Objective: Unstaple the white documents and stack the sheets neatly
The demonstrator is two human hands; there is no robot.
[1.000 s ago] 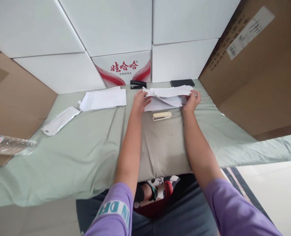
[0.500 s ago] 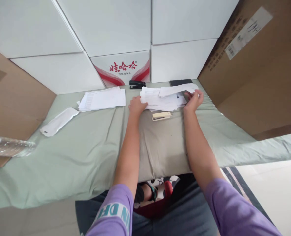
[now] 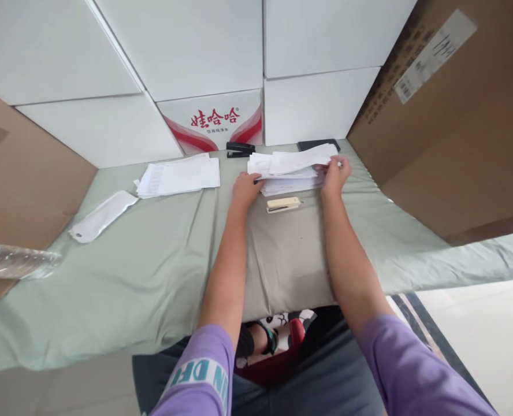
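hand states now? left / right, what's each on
Left hand: fingers curled against the left edge of the loose stack of white paper sheets; grip cannot be told.
Right hand: closed on that stack's right edge.

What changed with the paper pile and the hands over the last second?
The loose sheets, fanned out a second ago, are now squared into a tighter paper stack. The left hand and right hand have closed in on its two ends and grip it. The beige stapler, black stapler and left pile of papers stayed put.

Both arms stretch forward, left hand (image 3: 245,190) and right hand (image 3: 335,175) curled inward.
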